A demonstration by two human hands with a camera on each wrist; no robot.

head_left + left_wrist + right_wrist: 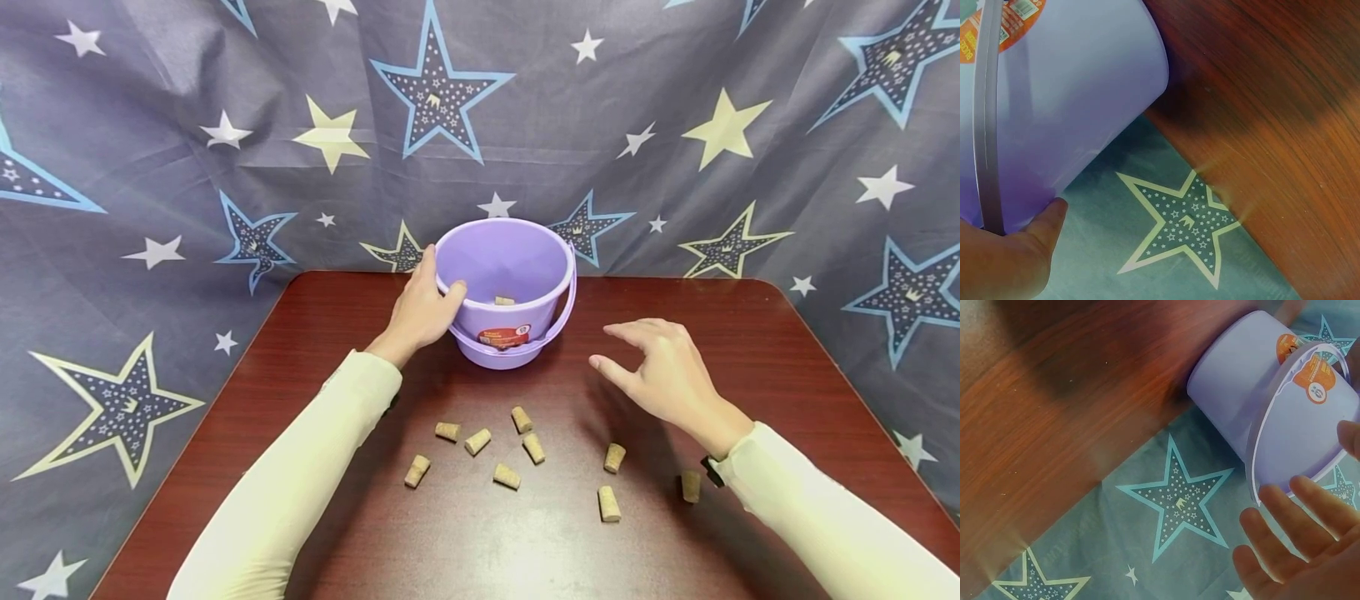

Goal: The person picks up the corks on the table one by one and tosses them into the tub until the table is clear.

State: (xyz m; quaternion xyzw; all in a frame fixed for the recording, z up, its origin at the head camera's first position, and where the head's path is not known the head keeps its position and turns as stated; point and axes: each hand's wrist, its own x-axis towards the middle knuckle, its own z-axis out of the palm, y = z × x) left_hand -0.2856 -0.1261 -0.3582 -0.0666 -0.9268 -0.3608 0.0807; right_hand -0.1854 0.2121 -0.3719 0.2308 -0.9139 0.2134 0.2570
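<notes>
A light purple bucket with a red label stands upright toward the back of the table, its handle hanging down at the front. My left hand holds the bucket at the left of its rim; part of that hand is hidden. To the right of the bucket, my right hand hovers with spread, slightly bent fingers and nothing in them. The right wrist view shows those fingers near the bucket in line of sight. One cork shows inside the bucket. Several tapered corks lie in front, including a cork near the middle.
More corks lie to the right, one cork below my right hand and another cork by the right wrist. The dark red wooden table ends at a grey curtain printed with stars, right behind the bucket.
</notes>
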